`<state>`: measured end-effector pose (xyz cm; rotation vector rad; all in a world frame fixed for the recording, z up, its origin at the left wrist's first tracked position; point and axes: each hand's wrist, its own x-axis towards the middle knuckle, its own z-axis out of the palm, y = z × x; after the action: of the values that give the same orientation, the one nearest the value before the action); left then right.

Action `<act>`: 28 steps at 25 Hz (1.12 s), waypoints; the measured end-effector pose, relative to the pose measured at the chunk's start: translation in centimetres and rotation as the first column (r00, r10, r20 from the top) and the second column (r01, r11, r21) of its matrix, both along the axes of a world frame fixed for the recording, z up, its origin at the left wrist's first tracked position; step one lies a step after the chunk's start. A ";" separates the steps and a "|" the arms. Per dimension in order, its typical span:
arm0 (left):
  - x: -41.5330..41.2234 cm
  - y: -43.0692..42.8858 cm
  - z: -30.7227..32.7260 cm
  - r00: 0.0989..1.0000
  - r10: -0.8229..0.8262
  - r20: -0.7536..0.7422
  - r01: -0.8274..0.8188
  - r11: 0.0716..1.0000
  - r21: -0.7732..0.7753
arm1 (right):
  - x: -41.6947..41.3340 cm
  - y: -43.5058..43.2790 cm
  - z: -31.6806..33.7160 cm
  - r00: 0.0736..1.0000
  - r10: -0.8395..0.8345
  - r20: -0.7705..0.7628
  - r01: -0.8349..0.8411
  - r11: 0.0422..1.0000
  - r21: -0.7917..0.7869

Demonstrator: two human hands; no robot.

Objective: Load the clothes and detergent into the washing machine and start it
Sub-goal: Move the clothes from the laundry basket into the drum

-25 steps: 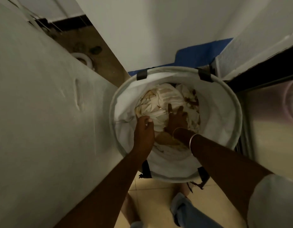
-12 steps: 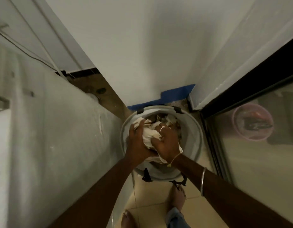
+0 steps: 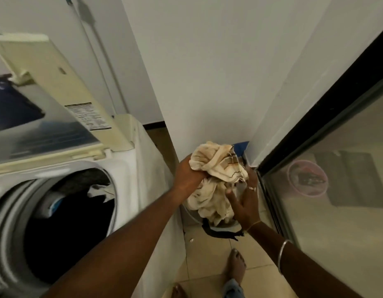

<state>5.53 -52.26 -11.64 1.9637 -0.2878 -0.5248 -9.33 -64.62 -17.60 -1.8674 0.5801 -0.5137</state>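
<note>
A bundle of cream cloth with brown marks (image 3: 218, 168) hangs above the white laundry basket (image 3: 191, 216), which it mostly hides. My left hand (image 3: 189, 172) grips the top of the bundle. My right hand (image 3: 244, 203) supports it from the right side and below, fingers spread against the cloth. The top-loading washing machine (image 3: 126, 168) stands at the left with its lid (image 3: 50, 87) raised. Dark clothes and a bit of white fabric lie in its drum (image 3: 68, 222).
A white wall corner stands right behind the basket. A dark-framed glass door (image 3: 336, 201) runs along the right. My bare feet (image 3: 235, 265) stand on the beige tiled floor between machine and door. A black basket strap (image 3: 220, 233) hangs out at the front.
Both hands have lifted the cream bundle up out of the basket. My view has swung up and left, bringing the open washing machine into sight.
</note>
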 end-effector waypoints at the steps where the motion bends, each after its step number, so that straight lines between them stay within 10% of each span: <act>1: 0.2 0.0 1.8 0.999 -0.025 -0.022 0.024 0.999 -0.036 | -1.1 0.9 -0.2 0.997 -0.001 -0.074 0.001 1.000 -0.004; 5: -0.4 2.2 9.9 0.993 -0.004 -0.118 -0.036 0.943 -0.332 | -1.5 5.1 1.3 0.956 -0.028 -0.290 0.036 0.999 0.023; 13: 0.4 15.1 20.3 0.830 0.097 -0.550 -0.490 0.597 -0.635 | 6.2 9.2 12.0 0.983 -0.176 -0.051 0.178 0.984 0.031; 17: 1.4 23.4 19.0 0.648 0.200 -0.735 -0.737 0.409 -0.539 | 9.0 12.6 19.7 0.949 -0.114 0.295 0.112 0.993 0.023; 22: 1.6 30.2 17.4 0.495 0.337 -0.801 -0.862 0.311 -0.401 | 11.3 22.6 28.7 0.791 0.285 0.542 -0.012 0.892 -0.451; 28: 3.0 34.7 14.6 0.322 0.669 -0.670 -0.907 0.420 -0.017 | 14.3 32.9 25.9 0.795 0.576 0.191 -0.236 0.584 -0.777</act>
<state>8.51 -17.51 2.95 1.1869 0.9416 -0.2951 4.94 -31.68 8.26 -2.4256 -0.4714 -0.8843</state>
